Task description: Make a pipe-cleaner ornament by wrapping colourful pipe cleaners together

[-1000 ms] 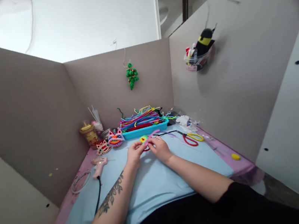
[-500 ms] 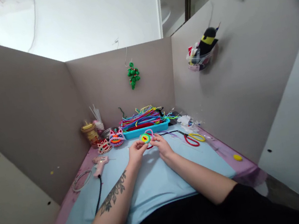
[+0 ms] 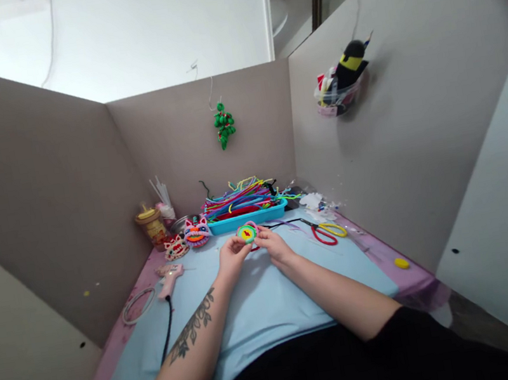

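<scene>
Between both hands, above the blue cloth, is a round coil of pipe cleaner (image 3: 247,233) with a red and yellow middle and green rings. My left hand (image 3: 232,257) pinches its left and lower edge. The fingers of my right hand (image 3: 273,243) are closed at its right side, on a pink pipe cleaner (image 3: 253,224) that curves along the upper right edge. A bit of red strand shows below the coil. Scissors (image 3: 326,234) with one red and one yellow handle lie right of my right hand.
Behind the hands stands a blue tray (image 3: 248,219) heaped with pipe cleaners. Two lion-head figures, one pink and purple (image 3: 196,232), one red and white (image 3: 176,247), sit at its left. A pink glue gun (image 3: 170,281) with its cord lies left. Grey panels (image 3: 197,135) enclose the table.
The pink pipe cleaner's loop, which stood out beyond the coil's upper right, now lies closer against its edge. Both hands have stayed nearly in place; the view has shifted slightly.
</scene>
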Tool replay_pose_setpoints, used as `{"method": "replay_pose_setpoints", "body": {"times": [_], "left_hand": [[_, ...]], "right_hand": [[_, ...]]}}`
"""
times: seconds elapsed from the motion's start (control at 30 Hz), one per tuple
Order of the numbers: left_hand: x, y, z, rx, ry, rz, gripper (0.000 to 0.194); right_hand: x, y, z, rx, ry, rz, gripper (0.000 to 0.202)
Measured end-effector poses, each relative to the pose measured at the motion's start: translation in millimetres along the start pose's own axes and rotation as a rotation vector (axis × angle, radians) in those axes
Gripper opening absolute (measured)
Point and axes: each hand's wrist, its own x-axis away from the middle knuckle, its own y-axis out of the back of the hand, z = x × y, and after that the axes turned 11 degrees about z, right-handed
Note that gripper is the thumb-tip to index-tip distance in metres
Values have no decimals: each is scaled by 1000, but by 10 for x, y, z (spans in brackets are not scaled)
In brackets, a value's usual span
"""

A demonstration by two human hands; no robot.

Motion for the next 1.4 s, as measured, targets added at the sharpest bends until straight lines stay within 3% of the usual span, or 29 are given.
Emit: {"method": "replay_pose_setpoints", "body": {"times": [0.1, 0.37, 0.7, 0.9, 1.13, 1.4], "left_hand": [[5, -9, -15, 22, -9, 14, 36], [-14, 20, -15, -72, -17, -137, 38], [-2, 10, -24, -11, 13, -100, 40], [-23, 60, 17, -15, 24, -101, 42], [-90, 232, 81, -25, -1, -208, 39], [-70, 187, 61, 17, 13, -106, 40]], "right_hand": [[9, -11, 9, -46, 23, -21, 27], [69, -89, 43, -141, -45, 35, 26], [90, -92, 57, 133, 64, -8, 19], [77, -68, 24, 177, 77, 11, 21], [52, 45, 23, 303, 134, -131, 23], [34, 59, 49, 319, 94, -60, 24]]}}
